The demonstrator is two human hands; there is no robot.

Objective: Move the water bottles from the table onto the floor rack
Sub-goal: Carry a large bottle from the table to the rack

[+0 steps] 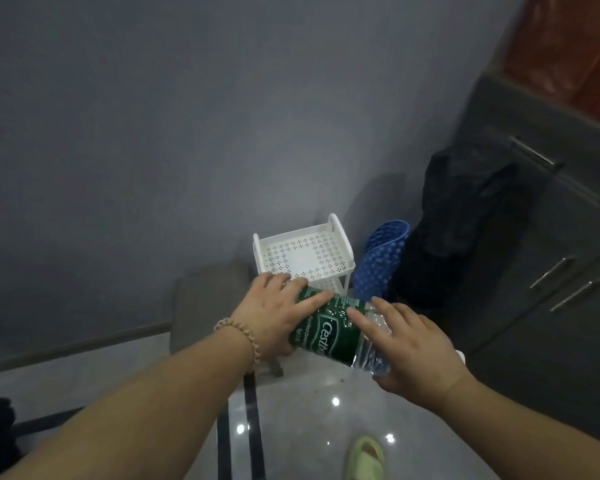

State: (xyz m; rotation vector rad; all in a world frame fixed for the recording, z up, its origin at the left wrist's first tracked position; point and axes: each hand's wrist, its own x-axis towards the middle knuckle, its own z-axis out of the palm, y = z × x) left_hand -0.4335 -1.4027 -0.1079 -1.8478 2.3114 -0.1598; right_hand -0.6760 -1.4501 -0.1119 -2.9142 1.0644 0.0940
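Observation:
I hold a clear water bottle (pixel 333 332) with a dark green label on its side, in the air just in front of the white floor rack (pixel 305 254). My left hand (pixel 274 317), with a bead bracelet at the wrist, grips the bottle's far end. My right hand (pixel 409 344) grips the near, clear end. The rack's perforated top shelf lies bare, beyond and slightly above the bottle in the view. The rack's lower part is hidden behind my hands.
A rolled blue studded mat (pixel 381 261) leans right of the rack, beside a black bag (pixel 465 223). A dark cabinet with metal handles (pixel 551 271) fills the right side. A grey wall rises behind. A green slipper (pixel 364 459) shows on the glossy floor.

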